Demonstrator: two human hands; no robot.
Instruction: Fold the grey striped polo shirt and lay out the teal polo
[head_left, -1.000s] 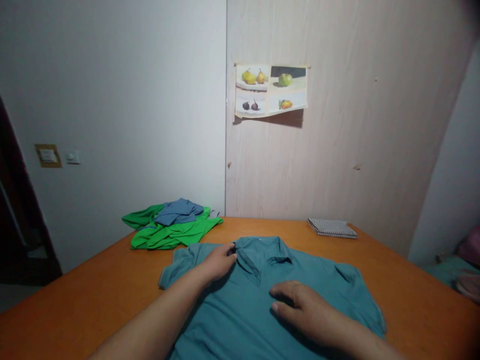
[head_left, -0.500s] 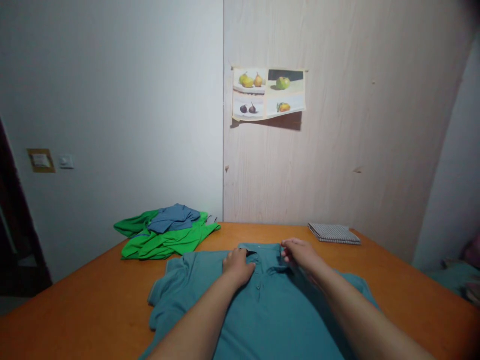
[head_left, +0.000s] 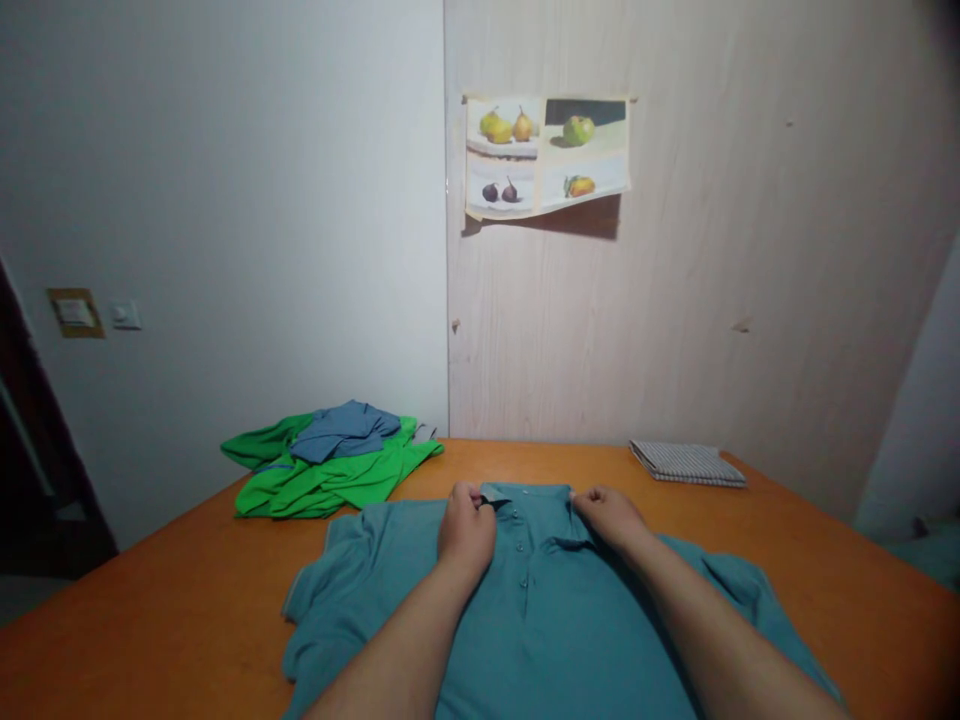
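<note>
A teal polo shirt (head_left: 555,630) lies spread front side up, its collar away from me and its short sleeves out to both sides. Small buttons run down the placket below the collar. My left hand (head_left: 466,535) is closed on the left end of the collar, thumb and fingers pinched together. At the collar's right end my right hand (head_left: 611,515) pinches the fabric in the same way. Between the hands the collar (head_left: 536,492) stretches nearly straight. A dark gap shows in the neck opening beside my left hand.
Bright green clothing (head_left: 330,485) with a blue-grey garment (head_left: 349,430) on top is heaped at the table's back left. A folded checked cloth (head_left: 688,463) lies at the back right. The orange table (head_left: 172,600) meets a wall bearing a fruit picture sheet (head_left: 544,155).
My left hand has shifted from lying flattened by the placket to pinching the collar's left end. My right hand has lowered slightly at the right end. The view has tilted a little.
</note>
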